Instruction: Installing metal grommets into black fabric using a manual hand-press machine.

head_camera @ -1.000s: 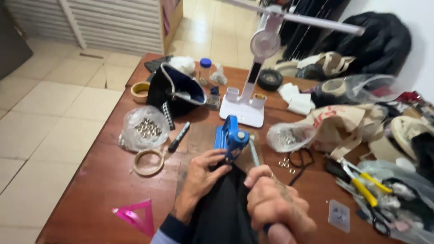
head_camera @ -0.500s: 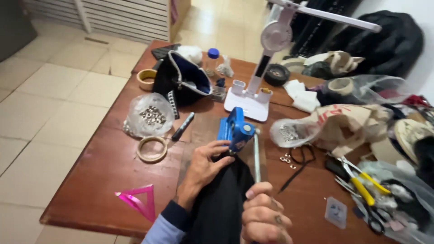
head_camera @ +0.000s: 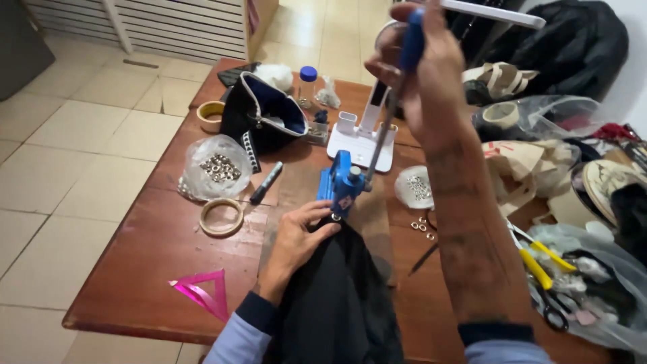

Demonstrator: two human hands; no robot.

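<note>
Near the middle of the frame a blue hand press [head_camera: 342,185] stood on a brown wooden table [head_camera: 141,269], its long lever rising toward the top of the frame. The right hand [head_camera: 421,57] was raised high at upper centre, its fingers wrapped shut around the lever's blue handle [head_camera: 412,39]. The left hand [head_camera: 296,239] lay just below the press, fingers curled and pinching the edge of a black fabric [head_camera: 337,303] up against the press base; the fabric spread from there down to the bottom edge of the frame. To the left of the press lay a black marker [head_camera: 267,183], a clear bag of metal eyelets [head_camera: 216,172] and a ring of tape [head_camera: 222,216], with a pink triangle ruler [head_camera: 199,291] near the lower left corner of the table. A dark pouch with a blue lining [head_camera: 259,118] sat above these, and a white lamp base [head_camera: 360,141] stood just behind the press. A few loose eyelets [head_camera: 421,226] lay right of the press, and yellow-handled pliers [head_camera: 539,259] rested among bags at the right edge.
</note>
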